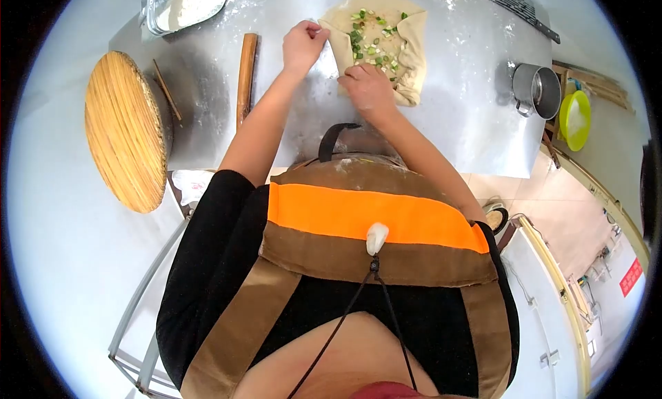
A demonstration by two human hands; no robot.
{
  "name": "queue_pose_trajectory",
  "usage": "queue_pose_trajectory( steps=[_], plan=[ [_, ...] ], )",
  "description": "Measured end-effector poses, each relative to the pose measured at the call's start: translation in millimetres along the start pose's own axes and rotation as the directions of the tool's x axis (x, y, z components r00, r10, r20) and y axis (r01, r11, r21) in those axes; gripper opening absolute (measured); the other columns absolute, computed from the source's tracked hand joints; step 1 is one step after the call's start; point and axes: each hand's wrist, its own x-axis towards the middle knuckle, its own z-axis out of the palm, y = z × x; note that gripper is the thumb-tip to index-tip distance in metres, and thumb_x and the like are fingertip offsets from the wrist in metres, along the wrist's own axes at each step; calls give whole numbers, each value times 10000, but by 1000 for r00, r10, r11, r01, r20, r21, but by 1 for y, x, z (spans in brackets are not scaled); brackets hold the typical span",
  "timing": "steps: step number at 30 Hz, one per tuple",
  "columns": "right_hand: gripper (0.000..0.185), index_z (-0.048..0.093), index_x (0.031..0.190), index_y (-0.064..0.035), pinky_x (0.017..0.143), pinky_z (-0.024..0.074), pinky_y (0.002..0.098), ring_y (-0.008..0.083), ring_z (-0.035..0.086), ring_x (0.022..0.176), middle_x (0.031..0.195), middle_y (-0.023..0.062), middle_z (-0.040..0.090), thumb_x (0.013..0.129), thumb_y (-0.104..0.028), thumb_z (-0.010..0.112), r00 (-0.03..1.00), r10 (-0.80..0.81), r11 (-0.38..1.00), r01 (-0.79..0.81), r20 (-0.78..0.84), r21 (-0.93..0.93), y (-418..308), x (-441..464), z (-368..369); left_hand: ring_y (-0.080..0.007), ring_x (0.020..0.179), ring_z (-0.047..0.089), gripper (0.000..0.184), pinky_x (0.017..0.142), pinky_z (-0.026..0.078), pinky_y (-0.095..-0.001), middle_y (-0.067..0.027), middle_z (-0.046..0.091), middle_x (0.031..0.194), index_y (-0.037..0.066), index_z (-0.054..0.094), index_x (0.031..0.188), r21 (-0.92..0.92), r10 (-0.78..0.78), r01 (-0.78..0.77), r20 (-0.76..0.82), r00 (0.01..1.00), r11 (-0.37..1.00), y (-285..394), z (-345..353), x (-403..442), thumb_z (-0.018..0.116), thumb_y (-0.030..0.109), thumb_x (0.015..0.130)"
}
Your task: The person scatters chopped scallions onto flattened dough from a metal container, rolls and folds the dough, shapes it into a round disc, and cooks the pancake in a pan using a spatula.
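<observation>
A flat sheet of dough (338, 18) lies on the metal table, with chopped green onion (372, 44) scattered over its middle. Its right side is folded inward in wrinkles. My left hand (304, 47) pinches the dough's left edge between thumb and fingers, lifting it slightly. At the near left corner, my right hand (369, 88) has its fingers curled on the dough's edge; the fingertips are partly hidden.
A rolling pin (246, 78) lies left of my left arm. Farther left are a thin stick (167, 90), a round wooden lid (124, 130) and a container of flour (189, 6). A metal cup (536, 91) and a black slotted tool (518, 11) are at the right.
</observation>
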Motion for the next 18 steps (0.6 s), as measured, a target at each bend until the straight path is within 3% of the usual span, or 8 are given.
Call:
queue_pose_trajectory(
  steps=[4, 7, 10, 12, 14, 15, 17, 18],
  plan=[
    [260, 671, 974, -146, 839, 461, 366, 212, 569, 977, 956, 16, 621, 717, -171, 642, 999, -31, 1000, 31, 29, -7, 2, -5, -3, -169, 667, 670, 195, 628, 533, -291, -81, 699, 786, 7, 663, 919, 140, 79, -90, 78, 994, 986, 32, 6, 5, 700, 159, 803],
    [271, 667, 1010, -147, 868, 449, 367, 216, 569, 992, 983, 15, 622, 743, -194, 651, 999, -38, 999, 39, 23, -21, -2, -7, -15, -227, 759, 670, 174, 703, 528, -309, -105, 681, 859, 42, 670, 950, 66, 374, -389, 171, 912, 919, 39, 13, 4, 689, 135, 804],
    [303, 663, 1048, -148, 882, 446, 374, 222, 571, 1016, 1035, 9, 624, 756, -229, 671, 998, -58, 998, 57, -29, -33, 2, -13, -17, -254, 766, 656, 178, 705, 528, -333, -120, 647, 913, 55, 667, 966, 155, 433, -449, 131, 892, 880, 44, 8, -5, 687, 147, 815],
    [332, 661, 1069, -148, 883, 449, 380, 226, 572, 1028, 1068, 6, 624, 755, -252, 686, 994, -84, 996, 82, -76, -32, 8, -19, -23, -258, 753, 643, 206, 692, 523, -352, -128, 621, 949, 59, 662, 1004, 72, 344, -348, 54, 937, 935, 46, -4, -23, 688, 150, 822],
    [414, 640, 1115, -153, 895, 450, 382, 247, 569, 1053, 1144, 37, 608, 715, -155, 748, 1000, 6, 998, -5, -15, 70, 26, -39, -45, -274, 823, 620, 260, 712, 499, -387, -101, 602, 978, 84, 648, 1016, 75, 497, -504, 96, 862, 860, 36, -24, -45, 720, 144, 773],
    [414, 640, 1115, -153, 895, 450, 382, 247, 569, 1053, 1144, 37, 608, 715, -155, 748, 1000, 6, 997, -5, -9, 74, 35, -54, -52, -274, 823, 620, 260, 712, 499, -387, -101, 602, 978, 84, 648, 1016, 75, 491, -499, 97, 866, 864, 27, -29, -60, 720, 144, 773],
    [478, 630, 1111, -129, 880, 465, 382, 277, 580, 1030, 1127, 63, 610, 663, -140, 797, 988, 25, 997, -14, -152, 73, 56, -80, -63, -290, 906, 610, 349, 791, 496, -386, -97, 611, 1047, 77, 644, 1056, 81, 776, -816, 268, 570, 572, 6, -30, -85, 759, 196, 749],
    [478, 630, 1111, -129, 880, 465, 382, 277, 580, 1030, 1127, 63, 610, 663, -140, 797, 989, 24, 997, -14, -147, 71, 60, -86, -66, -290, 906, 610, 349, 791, 496, -386, -97, 611, 1047, 77, 644, 1056, 79, 775, -815, 266, 573, 575, 4, -28, -94, 759, 196, 749]
  ],
)
